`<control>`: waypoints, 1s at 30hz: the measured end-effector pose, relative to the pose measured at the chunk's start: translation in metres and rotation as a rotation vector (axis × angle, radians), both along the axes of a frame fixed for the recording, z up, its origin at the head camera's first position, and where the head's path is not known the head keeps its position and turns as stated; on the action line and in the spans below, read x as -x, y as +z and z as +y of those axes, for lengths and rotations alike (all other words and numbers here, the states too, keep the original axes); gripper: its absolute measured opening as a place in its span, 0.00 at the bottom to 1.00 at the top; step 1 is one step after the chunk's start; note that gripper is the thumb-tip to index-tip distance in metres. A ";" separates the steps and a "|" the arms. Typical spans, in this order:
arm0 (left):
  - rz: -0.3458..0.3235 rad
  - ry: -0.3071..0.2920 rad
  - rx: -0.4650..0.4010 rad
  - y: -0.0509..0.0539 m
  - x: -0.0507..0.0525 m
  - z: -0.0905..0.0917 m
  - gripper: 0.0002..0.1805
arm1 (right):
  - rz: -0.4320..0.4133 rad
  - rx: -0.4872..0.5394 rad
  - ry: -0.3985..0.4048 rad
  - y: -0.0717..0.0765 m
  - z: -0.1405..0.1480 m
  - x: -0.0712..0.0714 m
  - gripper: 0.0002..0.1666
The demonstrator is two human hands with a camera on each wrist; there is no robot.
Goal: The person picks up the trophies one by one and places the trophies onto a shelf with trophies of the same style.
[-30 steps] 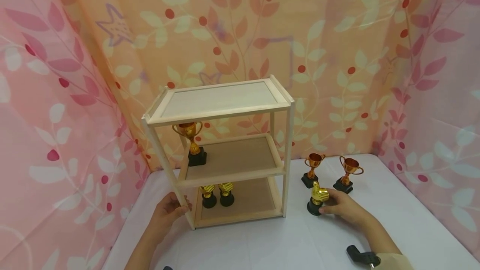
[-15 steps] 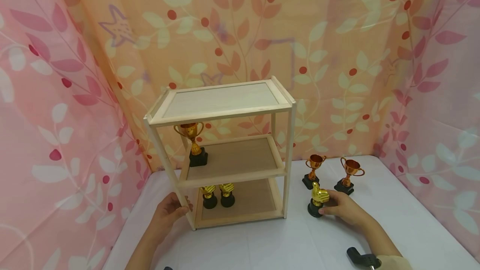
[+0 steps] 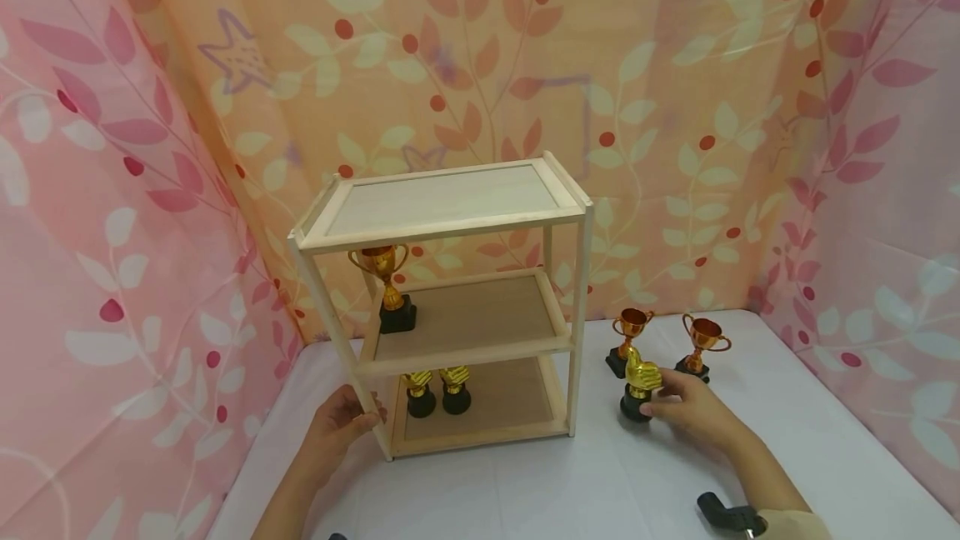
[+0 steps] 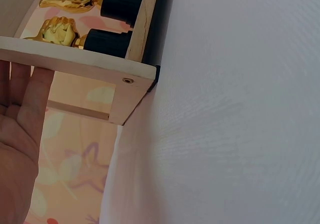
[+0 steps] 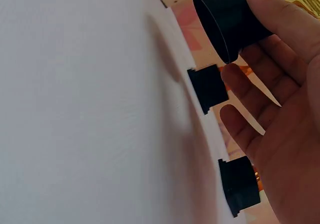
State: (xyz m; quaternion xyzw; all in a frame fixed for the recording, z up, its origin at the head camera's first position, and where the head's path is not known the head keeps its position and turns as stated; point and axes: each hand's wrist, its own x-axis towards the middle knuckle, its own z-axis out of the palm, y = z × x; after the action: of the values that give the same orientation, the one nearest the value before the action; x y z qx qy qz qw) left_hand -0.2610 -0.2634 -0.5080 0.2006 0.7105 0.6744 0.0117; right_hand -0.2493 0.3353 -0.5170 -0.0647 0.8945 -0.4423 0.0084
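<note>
The right hand pinches a gold thumbs-up trophy by its black base, right of the shelf. In the right wrist view the base is tilted, its hollow underside showing off the cloth, between the thumb and fingers of the hand. The left hand grips the front left post of the wooden shelf low down; in the left wrist view its fingers lie behind the post. Two gold thumbs-up trophies stand on the bottom shelf at the left.
A gold cup trophy stands on the middle shelf at the left. Behind the right hand, two bronze-coloured cups stand on the white cloth. Patterned curtains surround the table. A black device is beside the right wrist.
The right hand has raised the thumbs-up trophy slightly off the cloth, shifting it a little up and right in the head view. The left hand keeps its hold on the post.
</note>
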 end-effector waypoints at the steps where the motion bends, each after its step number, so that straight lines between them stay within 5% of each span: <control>1: -0.001 -0.002 -0.003 0.000 0.000 0.000 0.15 | 0.014 -0.016 -0.011 0.002 0.000 0.000 0.44; 17: 0.039 -0.042 -0.042 -0.003 0.002 -0.001 0.12 | 0.194 -0.026 -0.028 0.051 -0.018 -0.017 0.37; 30: 0.030 -0.037 -0.025 -0.004 0.003 -0.003 0.13 | 0.252 -0.018 -0.038 0.083 -0.033 -0.035 0.36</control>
State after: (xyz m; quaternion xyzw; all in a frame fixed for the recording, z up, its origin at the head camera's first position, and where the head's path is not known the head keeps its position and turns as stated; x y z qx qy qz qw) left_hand -0.2635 -0.2659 -0.5124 0.2239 0.6985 0.6796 0.0109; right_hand -0.2142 0.3026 -0.4340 -0.1028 0.8933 -0.4229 -0.1119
